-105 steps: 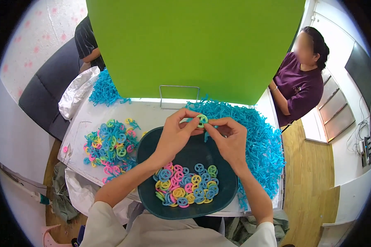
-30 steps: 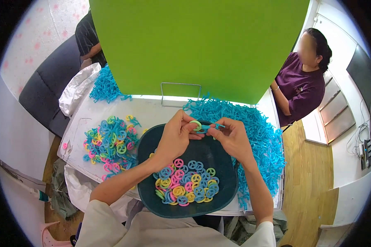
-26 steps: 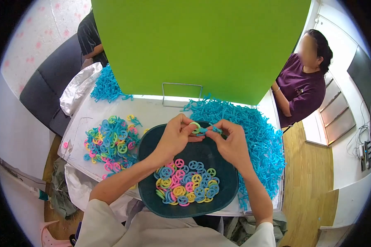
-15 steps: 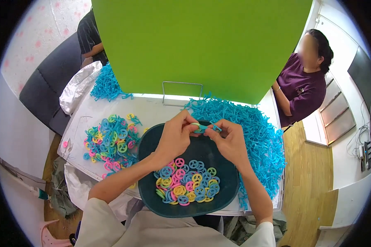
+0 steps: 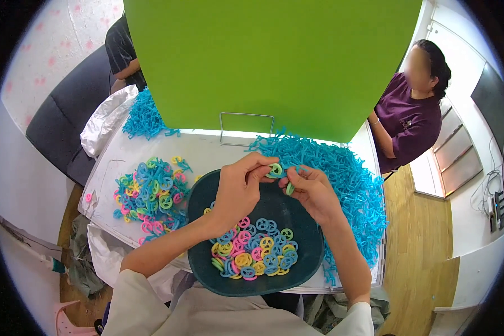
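Above the far part of a dark green tub [image 5: 195, 241], my two hands meet close together. My left hand [image 5: 239, 187] pinches a small light green wheel [image 5: 275, 170] between thumb and fingertips. A blue plastic piece [image 5: 288, 164] lies against that wheel, reaching toward my right hand [image 5: 315, 193]. The right fingers are closed on a second green wheel [image 5: 290, 189], which hangs edge-on below the thumb. Whether the right fingers also grip the blue piece is hard to see. Blue, pink, yellow and green wheels [image 5: 255, 246] lie loose in the tub.
A large heap of blue plastic pieces [image 5: 347, 185] covers the table's right side; a smaller one [image 5: 143, 115] sits far left. Left of the tub is a mixed pile [image 5: 154, 190] of wheels and blue pieces. A green board [image 5: 274, 61] stands behind. A person [image 5: 411, 112] sits at right.
The green wheel in my left hand has turned to show its face. My right hand has drawn slightly back and rotated, and a second green wheel now shows in its fingers.
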`<state>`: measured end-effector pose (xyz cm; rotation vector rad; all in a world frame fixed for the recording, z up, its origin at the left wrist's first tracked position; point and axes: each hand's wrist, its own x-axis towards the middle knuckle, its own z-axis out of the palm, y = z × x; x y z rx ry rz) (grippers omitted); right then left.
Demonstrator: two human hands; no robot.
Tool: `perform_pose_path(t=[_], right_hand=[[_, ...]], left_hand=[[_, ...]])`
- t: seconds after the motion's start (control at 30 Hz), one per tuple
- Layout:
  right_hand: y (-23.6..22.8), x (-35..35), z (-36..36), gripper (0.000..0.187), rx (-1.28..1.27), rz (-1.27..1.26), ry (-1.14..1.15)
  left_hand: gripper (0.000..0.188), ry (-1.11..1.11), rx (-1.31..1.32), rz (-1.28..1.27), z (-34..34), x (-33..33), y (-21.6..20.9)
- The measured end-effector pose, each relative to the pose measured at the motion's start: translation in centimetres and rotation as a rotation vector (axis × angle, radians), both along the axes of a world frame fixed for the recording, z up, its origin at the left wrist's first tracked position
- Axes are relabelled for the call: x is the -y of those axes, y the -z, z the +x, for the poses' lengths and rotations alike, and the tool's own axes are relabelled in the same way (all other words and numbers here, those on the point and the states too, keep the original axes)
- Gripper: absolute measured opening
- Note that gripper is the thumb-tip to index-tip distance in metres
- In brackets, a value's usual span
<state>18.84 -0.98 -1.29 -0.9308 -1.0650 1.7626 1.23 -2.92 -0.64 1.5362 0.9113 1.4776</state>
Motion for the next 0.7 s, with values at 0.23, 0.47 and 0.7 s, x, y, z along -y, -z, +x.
perform_pose_path(t=[0.23, 0.47, 0.7], right_hand=[[0.5, 0.1, -0.7, 0.021, -0.108, -0.087, 0.008], [0.1, 1.5, -1.4, 0.01, 0.474, 0.491, 0.37], [-1.2, 1.6, -1.6, 0.012, 0.52, 0.581, 0.204]], left_hand=[[0.015, -0.071, -0.092, 0.057, 0.1, 0.6, 0.0], [0.012, 0.062, 0.063, -0.21, 0.0, 0.4, 0.1], [0.015, 0.016, -0.072, -0.156, -1.7, 0.3, 0.5]])
